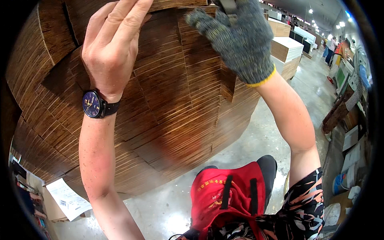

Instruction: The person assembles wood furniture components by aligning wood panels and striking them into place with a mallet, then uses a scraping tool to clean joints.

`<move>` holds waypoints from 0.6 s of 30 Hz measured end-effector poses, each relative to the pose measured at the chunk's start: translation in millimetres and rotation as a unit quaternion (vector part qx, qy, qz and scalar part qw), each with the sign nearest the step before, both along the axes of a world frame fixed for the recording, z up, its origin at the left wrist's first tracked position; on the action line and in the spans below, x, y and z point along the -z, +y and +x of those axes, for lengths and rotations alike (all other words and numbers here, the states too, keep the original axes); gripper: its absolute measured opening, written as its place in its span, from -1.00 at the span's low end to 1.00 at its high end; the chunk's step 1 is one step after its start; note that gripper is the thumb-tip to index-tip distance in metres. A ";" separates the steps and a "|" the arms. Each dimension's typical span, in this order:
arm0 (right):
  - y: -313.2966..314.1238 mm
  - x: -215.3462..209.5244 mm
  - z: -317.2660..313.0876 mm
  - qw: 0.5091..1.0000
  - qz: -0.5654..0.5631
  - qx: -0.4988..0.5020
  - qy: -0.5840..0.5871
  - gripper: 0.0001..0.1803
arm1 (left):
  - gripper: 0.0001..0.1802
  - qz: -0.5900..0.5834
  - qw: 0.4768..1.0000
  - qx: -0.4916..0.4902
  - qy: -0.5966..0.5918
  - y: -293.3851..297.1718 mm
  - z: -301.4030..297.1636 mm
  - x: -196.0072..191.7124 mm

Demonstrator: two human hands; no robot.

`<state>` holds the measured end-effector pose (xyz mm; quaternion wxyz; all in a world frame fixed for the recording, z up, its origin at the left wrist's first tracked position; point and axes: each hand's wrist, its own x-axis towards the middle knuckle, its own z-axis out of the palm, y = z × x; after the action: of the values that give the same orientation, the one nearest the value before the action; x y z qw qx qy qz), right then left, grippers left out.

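A tall stack of dark brown wooden boards [168,88] with streaked edges fills the middle and left. My left hand [114,44], bare with a black watch [93,104] at the wrist, reaches up in front of it. Its fingers are stretched out side by side, and the tips run to the top edge of the picture. My right hand [244,44] wears a grey knitted glove with a yellow cuff. Between its thumb and fingers sits a dark grey object [227,6], cut off by the top edge, so its kind is hidden.
Stacks of pale-edged boards [286,48] stand beyond my right hand. A paper sheet [69,199] lies at the lower left, near the stack. Buckets [340,184] and clutter line the right side. Farther off, people [340,48] work along the shiny floor [308,92].
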<state>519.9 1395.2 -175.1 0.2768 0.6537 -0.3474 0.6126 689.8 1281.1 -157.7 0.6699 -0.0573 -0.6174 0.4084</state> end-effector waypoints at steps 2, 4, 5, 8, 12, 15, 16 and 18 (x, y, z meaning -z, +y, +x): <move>5.6 -11.7 14.7 0.987 0.019 0.157 -0.019 -0.40 | -0.64 -0.021 0.999 0.014 0.024 4.8 -4.0 -3.0; -4.4 -14.9 9.5 0.985 -0.051 0.161 0.022 -0.48 | -0.65 -0.049 0.998 0.034 0.036 -4.4 -5.6 -9.1; -9.1 -15.1 3.7 0.990 -0.036 0.137 0.009 -0.49 | -0.66 -0.058 0.997 0.028 0.031 -6.0 -5.6 -10.1; -15.6 -13.3 3.9 0.980 -0.075 0.183 0.023 -0.56 | -0.67 -0.067 0.998 -0.006 0.013 1.3 -1.6 -10.9; -7.7 -14.8 13.5 0.989 -0.034 0.142 -0.029 -0.68 | -0.69 -0.052 0.994 -0.094 0.017 11.4 3.2 -8.9; -9.2 -17.2 5.8 0.978 -0.129 0.155 0.057 -0.72 | -0.58 0.007 0.987 -0.147 -0.057 12.0 18.6 -11.8; -2.7 -20.4 3.6 0.977 -0.096 0.178 0.063 -0.74 | -0.59 0.018 0.990 -0.124 -0.064 7.8 18.4 -11.1; -1.8 -20.7 2.1 0.995 -0.051 0.077 0.047 -0.77 | -0.61 0.042 0.992 -0.094 -0.078 0.7 17.5 -6.9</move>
<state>522.0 1393.5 -154.4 0.3717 0.6382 -0.3517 0.5752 707.3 1281.8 -150.8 0.5802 -0.0024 -0.6872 0.4371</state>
